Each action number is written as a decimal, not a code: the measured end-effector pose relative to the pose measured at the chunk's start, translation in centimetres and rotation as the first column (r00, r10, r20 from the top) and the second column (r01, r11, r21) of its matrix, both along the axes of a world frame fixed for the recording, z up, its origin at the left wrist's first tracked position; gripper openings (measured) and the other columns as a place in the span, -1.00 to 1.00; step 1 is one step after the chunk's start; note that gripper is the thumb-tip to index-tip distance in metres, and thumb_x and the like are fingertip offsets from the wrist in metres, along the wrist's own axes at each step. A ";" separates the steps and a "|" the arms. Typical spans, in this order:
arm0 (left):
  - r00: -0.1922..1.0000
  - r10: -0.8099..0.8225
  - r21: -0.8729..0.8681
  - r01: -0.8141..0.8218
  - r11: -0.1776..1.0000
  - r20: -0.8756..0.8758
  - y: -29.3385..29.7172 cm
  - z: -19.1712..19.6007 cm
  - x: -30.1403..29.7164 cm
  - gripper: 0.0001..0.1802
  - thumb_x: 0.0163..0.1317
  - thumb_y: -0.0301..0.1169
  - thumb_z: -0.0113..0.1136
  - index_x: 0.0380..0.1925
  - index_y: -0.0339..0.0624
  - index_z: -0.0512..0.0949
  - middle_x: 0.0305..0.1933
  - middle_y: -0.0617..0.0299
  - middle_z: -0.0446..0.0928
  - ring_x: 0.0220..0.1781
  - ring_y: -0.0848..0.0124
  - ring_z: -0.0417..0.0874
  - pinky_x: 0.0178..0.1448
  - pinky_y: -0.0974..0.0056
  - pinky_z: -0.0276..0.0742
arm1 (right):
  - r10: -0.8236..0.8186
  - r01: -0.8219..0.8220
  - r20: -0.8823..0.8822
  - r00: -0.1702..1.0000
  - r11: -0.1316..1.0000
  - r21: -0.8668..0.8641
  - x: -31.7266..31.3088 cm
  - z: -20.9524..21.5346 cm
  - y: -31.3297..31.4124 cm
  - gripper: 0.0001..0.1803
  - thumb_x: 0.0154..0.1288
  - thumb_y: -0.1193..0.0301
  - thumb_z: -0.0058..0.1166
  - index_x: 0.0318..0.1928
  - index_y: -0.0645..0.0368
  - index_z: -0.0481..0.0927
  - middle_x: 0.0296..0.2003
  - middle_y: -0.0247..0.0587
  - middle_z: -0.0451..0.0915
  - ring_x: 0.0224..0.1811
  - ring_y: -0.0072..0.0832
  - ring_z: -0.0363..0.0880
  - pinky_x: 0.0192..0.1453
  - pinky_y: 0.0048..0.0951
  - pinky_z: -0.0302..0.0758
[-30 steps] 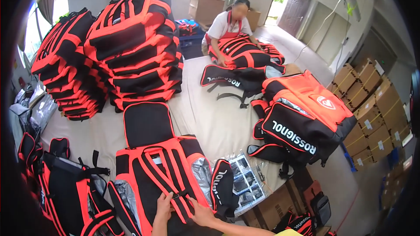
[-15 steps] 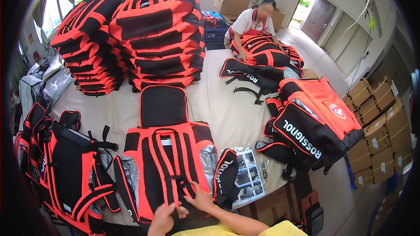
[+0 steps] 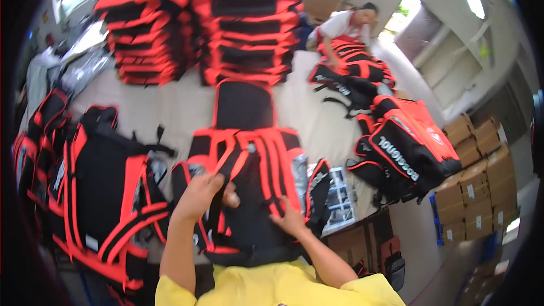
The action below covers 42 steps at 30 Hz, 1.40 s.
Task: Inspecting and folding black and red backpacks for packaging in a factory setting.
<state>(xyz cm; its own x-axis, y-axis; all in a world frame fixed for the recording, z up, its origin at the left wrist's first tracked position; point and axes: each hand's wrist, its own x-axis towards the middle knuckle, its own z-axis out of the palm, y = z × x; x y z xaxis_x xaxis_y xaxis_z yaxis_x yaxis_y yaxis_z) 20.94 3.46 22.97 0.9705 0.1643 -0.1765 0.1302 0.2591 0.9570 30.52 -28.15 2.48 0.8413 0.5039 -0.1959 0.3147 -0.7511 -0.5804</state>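
Observation:
A black backpack with orange-red trim [image 3: 249, 232] lies on the table in front of me, its straps facing up and its black flap [image 3: 245, 105] spread toward the far side. My left hand [image 3: 199, 197] is closed around the left shoulder strap [image 3: 231, 156], which is lifted and bent off the back panel. On the right shoulder strap [image 3: 272, 164], near its lower end, rests my right hand [image 3: 290, 219], its fingers apart. Blur hides the exact contact of the fingertips. Side flaps with silvery lining stick out on both sides of the bag.
Tall stacks of similar bags [image 3: 243, 34] stand at the far side. More bags lie to the left [image 3: 107, 175] and right [image 3: 405, 147]. A sheet of clear-wrapped pieces [image 3: 340, 198] is at the table's right edge. Another person [image 3: 345, 31] handles bags beyond; cartons [image 3: 476, 181] are stacked right.
My hands have moved apart from the strap ends. The left hand has gone up and left, lifting the left strap; the right hand has shifted to the right strap. The view has shifted.

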 end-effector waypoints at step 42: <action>0.953 0.156 -0.229 -0.218 0.949 -0.260 -2.4 -4.6 2.8 -0.56 0.61 -0.02 0.18 -0.04 -0.25 0.64 -0.15 0.16 0.79 -0.18 0.36 0.86 -0.09 0.29 0.75 | 0.368 -0.487 0.348 0.862 0.788 0.375 -7.6 10.5 7.4 -0.55 0.42 0.05 0.36 -0.06 0.22 0.65 -0.11 0.05 0.70 -0.18 0.07 0.73 -0.08 -0.02 0.66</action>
